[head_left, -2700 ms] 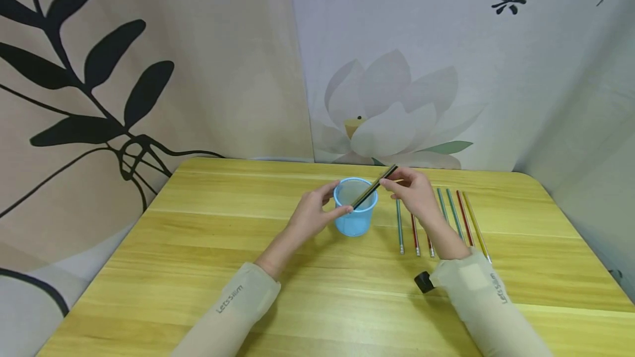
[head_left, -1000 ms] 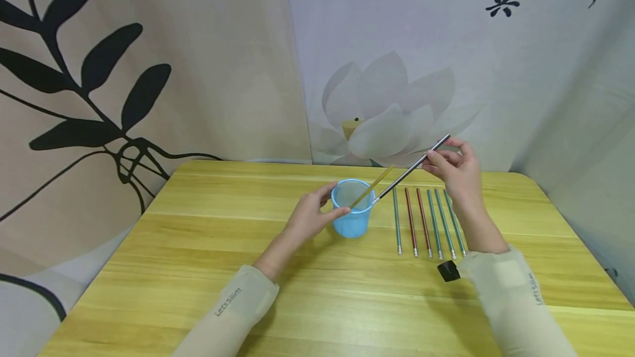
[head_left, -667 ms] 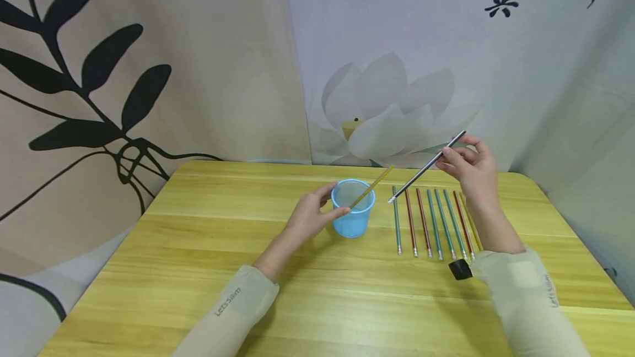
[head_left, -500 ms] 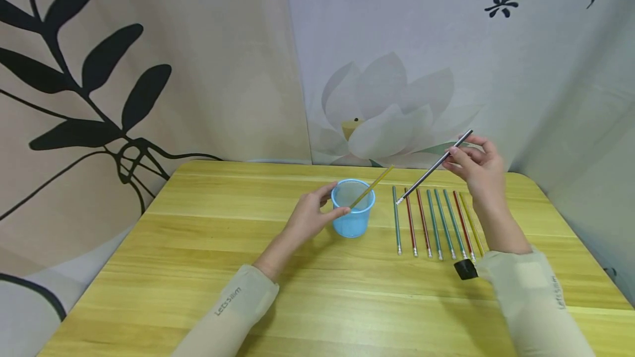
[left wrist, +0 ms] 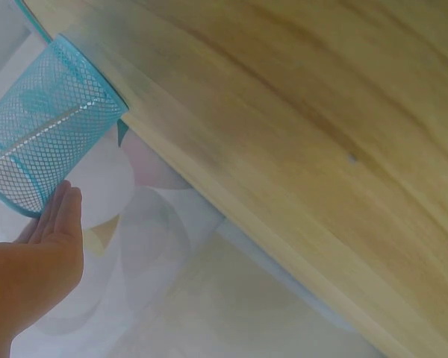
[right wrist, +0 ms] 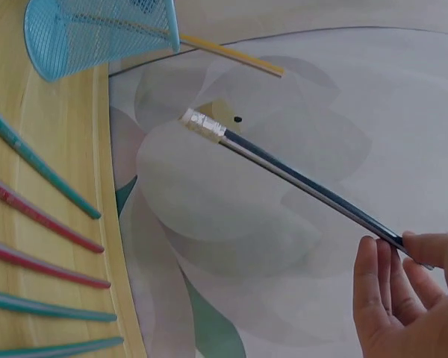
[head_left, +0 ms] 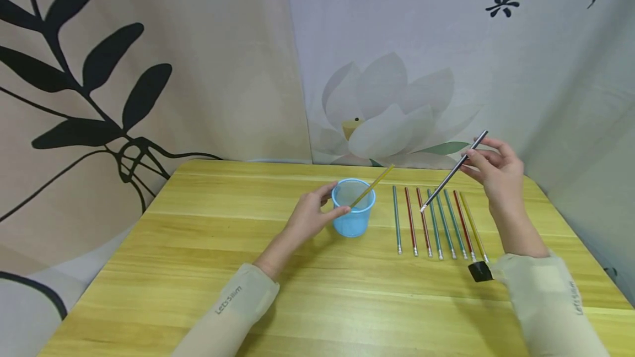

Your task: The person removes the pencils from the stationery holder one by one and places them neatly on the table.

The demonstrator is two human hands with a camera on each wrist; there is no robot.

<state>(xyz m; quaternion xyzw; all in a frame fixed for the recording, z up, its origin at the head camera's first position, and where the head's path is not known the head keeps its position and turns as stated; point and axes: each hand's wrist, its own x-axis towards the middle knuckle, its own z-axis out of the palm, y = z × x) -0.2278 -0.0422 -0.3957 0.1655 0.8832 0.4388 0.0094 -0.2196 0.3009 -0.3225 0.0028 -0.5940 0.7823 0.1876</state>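
My left hand (head_left: 313, 209) grips the light-blue mesh pencil cup (head_left: 352, 226) near its rim, thumb in front and fingers behind. The cup stands upright on the table, and a yellow pencil (head_left: 380, 179) leans out of it to the right. My right hand (head_left: 498, 172) is raised over the right part of the table, pinching a black pencil (right wrist: 306, 183) near one end between thumb and fingers. Its eraser end, with a silver ferrule, slants down toward the cup side. In the head view this pencil overlaps the row of pencils below it.
Several pencils lie side by side right of the cup: green (head_left: 397, 222), red (head_left: 411, 222) and, at the right end, yellow (head_left: 473, 227). Their eraser ends face the near side. The wooden table (head_left: 198, 258) meets a printed curtain (head_left: 238, 59) at its back edge.
My right hand has carried the black pencil away from the cup, rightward over the pencil row. The yellow pencil stays leaning in the cup, and my left hand keeps its place.
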